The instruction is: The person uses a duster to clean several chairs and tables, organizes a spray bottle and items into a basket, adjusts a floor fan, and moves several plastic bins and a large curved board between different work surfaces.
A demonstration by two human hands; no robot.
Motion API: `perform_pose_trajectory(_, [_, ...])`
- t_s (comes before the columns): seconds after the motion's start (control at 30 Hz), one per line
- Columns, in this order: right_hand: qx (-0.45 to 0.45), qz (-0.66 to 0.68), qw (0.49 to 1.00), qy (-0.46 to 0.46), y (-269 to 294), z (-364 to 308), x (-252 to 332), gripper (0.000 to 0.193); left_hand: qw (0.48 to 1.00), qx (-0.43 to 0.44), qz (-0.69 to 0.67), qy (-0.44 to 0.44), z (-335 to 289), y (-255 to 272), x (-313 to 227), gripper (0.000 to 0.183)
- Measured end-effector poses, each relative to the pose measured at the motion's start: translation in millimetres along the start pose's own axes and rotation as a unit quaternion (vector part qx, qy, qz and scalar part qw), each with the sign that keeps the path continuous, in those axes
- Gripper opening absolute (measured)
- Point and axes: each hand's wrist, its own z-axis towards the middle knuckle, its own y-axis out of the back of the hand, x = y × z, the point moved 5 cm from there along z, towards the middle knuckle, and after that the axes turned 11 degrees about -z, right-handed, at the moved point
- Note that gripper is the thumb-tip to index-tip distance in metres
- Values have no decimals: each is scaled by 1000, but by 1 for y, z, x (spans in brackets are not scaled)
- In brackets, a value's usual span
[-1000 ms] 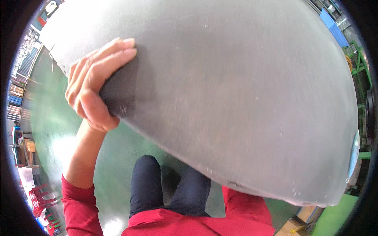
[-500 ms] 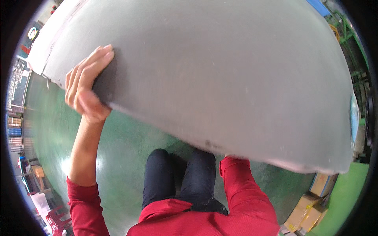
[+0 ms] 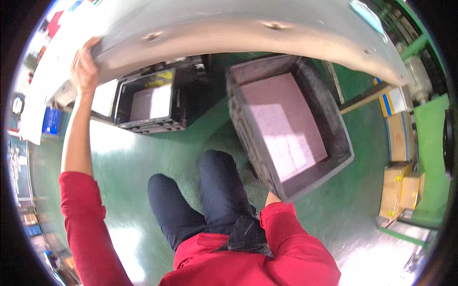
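Note:
My left hand [image 3: 86, 69] is at the left part of the front edge of a grey-topped table [image 3: 214, 40], its fingers bent over the top. Below that edge, a dark grey plastic crate [image 3: 341, 131] is tilted toward me, its open side showing. A pale pinkish sheet or board [image 3: 276, 109] covers the crate's bottom. My right hand [image 3: 272, 198] is at the crate's near corner; only the wrist shows and the fingers are hidden behind the crate, which it appears to hold.
Another black crate [image 3: 175, 102] with a pale sheet inside stands under the table on the left. Cardboard boxes [image 3: 395, 190] are stacked at the right beside a green panel [image 3: 431, 157]. A blue box [image 3: 51, 120] is at the far left. The floor [image 3: 143, 157] is green.
The table edge now sits higher in view, revealing both crates beneath it. My left hand has shifted up and left along with the edge. My right forearm is now by the grey crate.

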Motion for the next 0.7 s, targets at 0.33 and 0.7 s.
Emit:
perform_pose_trajectory(0.33, [-141, 87, 986, -4, 95, -20, 22, 57, 998, 31, -25, 47, -22, 1, 69, 46])
perform_pose_trajectory(0.7, [-161, 106, 978, 78, 86, 56, 135, 53, 995, 58, -59, 62, -14, 3, 76, 47])
